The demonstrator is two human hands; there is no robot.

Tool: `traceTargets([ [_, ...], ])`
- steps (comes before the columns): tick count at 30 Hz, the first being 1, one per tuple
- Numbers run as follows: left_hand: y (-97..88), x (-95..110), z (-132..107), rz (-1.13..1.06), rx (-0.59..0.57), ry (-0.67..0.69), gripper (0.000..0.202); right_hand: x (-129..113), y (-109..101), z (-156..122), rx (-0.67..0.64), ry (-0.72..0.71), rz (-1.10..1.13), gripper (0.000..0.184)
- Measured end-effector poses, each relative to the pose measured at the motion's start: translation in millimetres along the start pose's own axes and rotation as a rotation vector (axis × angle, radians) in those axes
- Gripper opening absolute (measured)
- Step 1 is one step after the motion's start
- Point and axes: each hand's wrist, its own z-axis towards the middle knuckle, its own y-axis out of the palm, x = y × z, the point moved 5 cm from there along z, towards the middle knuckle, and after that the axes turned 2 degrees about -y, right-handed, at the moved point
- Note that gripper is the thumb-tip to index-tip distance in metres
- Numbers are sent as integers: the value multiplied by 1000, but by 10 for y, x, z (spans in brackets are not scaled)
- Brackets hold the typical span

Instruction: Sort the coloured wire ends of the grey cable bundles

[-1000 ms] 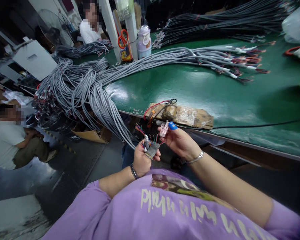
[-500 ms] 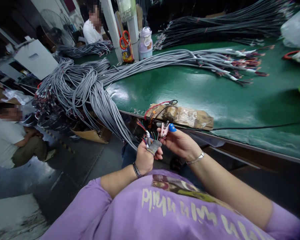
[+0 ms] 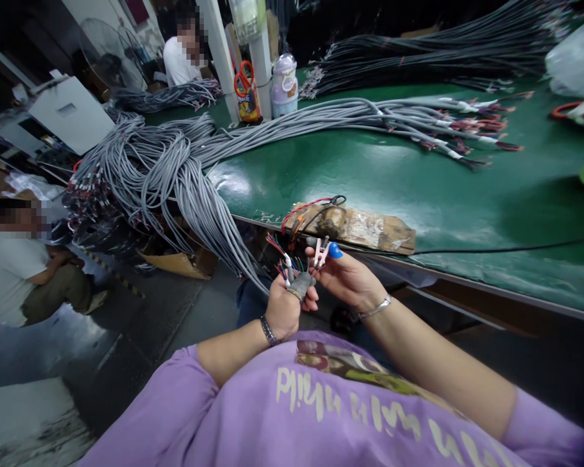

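Just in front of the long brown, tape-covered board [image 3: 370, 228], your left hand [image 3: 283, 309] is closed around slim grey cable ends with thin multicoloured wires [image 3: 289, 264]; nearer that board, your right hand [image 3: 344, 277] pinches a small pale-pink clip [image 3: 322, 255].

Lilac bottle [image 3: 285, 87] beside white post [image 3: 261, 68] — fan [image 3: 108, 55] beyond.

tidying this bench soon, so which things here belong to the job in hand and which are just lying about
Apparently in the job:
coloured wires, in the left hand
pink clip, in the right hand
grey cables

Apparently just lying about:
lidded bottle
plastic bag
black cables
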Motion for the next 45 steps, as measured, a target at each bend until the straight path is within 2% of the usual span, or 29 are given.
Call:
traceTargets([
  [13, 12, -20, 12, 7, -33, 3, 44, 18, 46, -16, -13, -23, 1, 28],
  [17, -32, -54, -25, -8, -61, 44, 43, 34, 49, -39, -7, 7, 47, 30],
  [21, -131, -103, -55, 51, -52, 76, 44, 52, 25, -85, -53, 31, 31, 35],
  [25, -216, -137, -46, 108, -32, 111, 45, 95, 22, -211, -134, 54, -56, 45],
  [30, -184, -127, -51, 117, -116, 137, 40, 21, 94, -374, -136, -71, -361, 32],
  [36, -70, -88, -66, 232, -333, -8, 43, -78, 135, -406, -139, -63, -541, 31],
  [38, -65, -83, -68, 274, -369, -52, 42, -83, 121, -405, -129, -50, -567, 31],
  [45, -100, -51, -72, 220, -325, -15, 38, -118, 68, -406, -56, -84, -621, 33],
])
